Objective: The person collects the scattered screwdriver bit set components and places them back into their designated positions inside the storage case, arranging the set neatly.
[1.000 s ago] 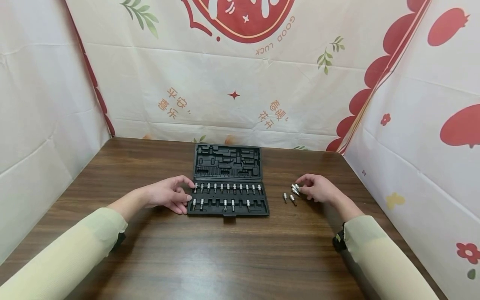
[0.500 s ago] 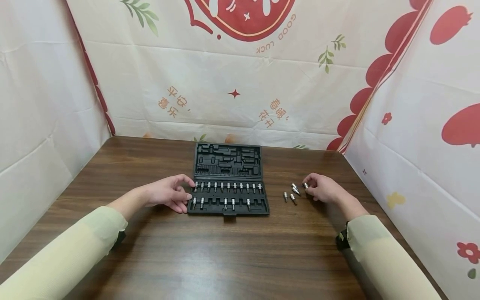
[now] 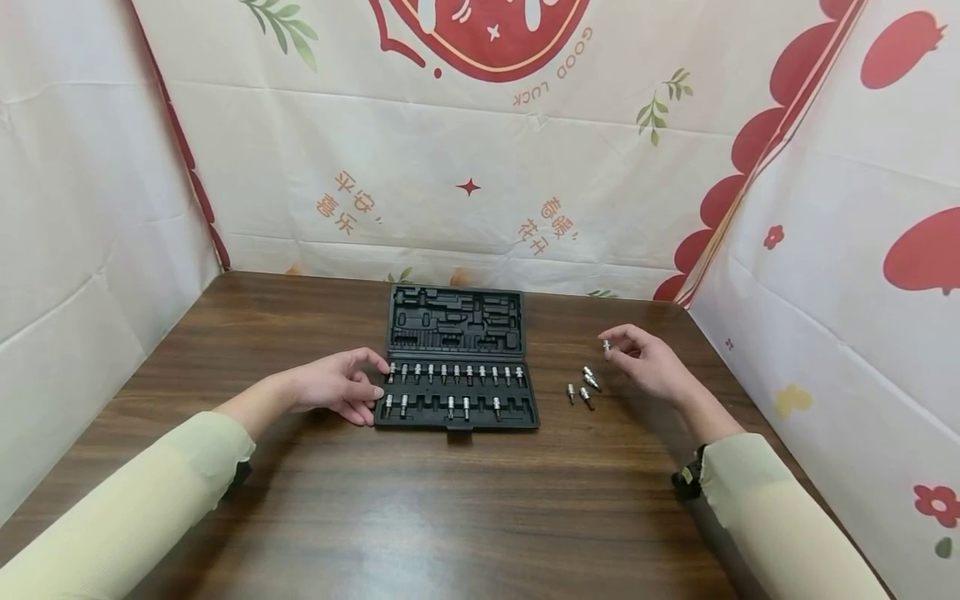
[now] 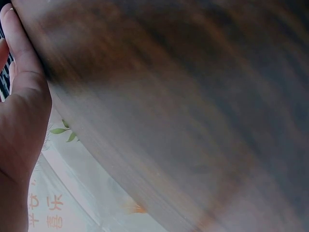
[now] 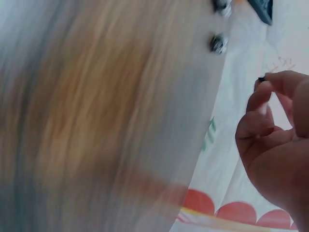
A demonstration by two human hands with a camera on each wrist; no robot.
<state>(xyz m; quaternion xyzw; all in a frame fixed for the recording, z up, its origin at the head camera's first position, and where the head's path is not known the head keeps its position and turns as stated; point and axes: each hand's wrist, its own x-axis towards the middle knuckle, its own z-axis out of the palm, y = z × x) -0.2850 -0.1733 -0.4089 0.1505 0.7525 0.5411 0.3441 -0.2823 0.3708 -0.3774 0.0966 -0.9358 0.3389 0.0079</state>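
Observation:
In the head view, an open black plastic case (image 3: pixel 495 425) lies on the table, with metal bit sockets standing in two rows. My left hand (image 3: pixel 333 387) holds the case's left edge, its index finger and thumb over the rim. Between thumb and index finger, my right hand (image 3: pixel 648 367) pinches one small silver bit socket (image 3: pixel 606 344), raised above the table; its dark end (image 5: pixel 261 79) peeks out in the right wrist view. Several loose bit sockets (image 3: pixel 586 398) lie just left of and below this hand. Only part of the left hand (image 4: pixel 21 106) shows in its wrist view.
The case's lid (image 3: pixel 457 321) leans back with molded hollows. Several slots in the front row hold no socket. A brown wooden table (image 3: pixel 450 517) runs to printed white cloth walls (image 3: pixel 420 150) at the back and sides.
My right hand has drawn one bit socket right, away from the loose group, and lifted it up and back. The left hand has stayed at the case.

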